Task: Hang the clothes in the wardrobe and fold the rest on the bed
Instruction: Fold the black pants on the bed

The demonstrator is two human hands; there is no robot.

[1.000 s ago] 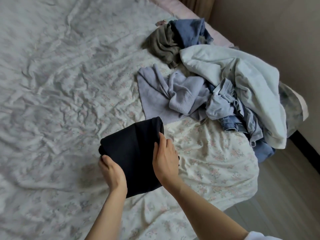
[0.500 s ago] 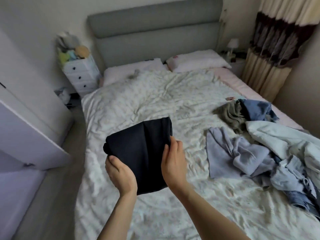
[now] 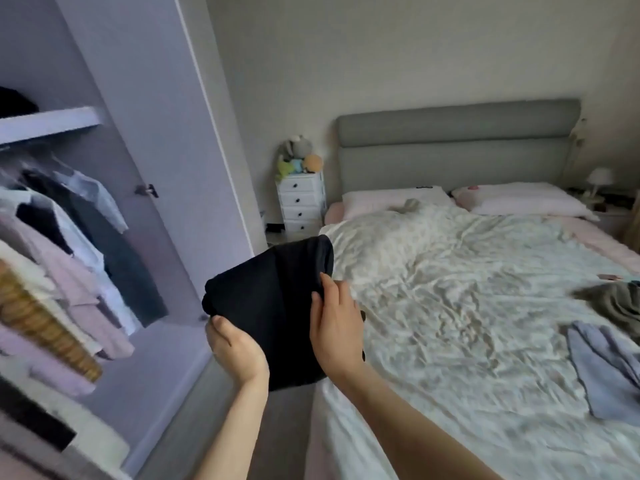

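Now swinging left vs 0.5 s ago: folded black garment (image 3: 273,313) no longer over the bed (image 3: 450,306), hanging in the air off its left edge, betw. bed and open wardrobe (image 3: 69,237). Left hand (image 3: 237,351) cupping and gripping garment's lower left edge from beneath, fingers curled round it. Right hand (image 3: 337,327) clasping its right side, thumb on top. Lilac garment (image 3: 606,368) and grey-green one (image 3: 613,299) lying on bed's right part. Hung clothes (image 3: 76,244) crowding wardrobe rail, left of bed.
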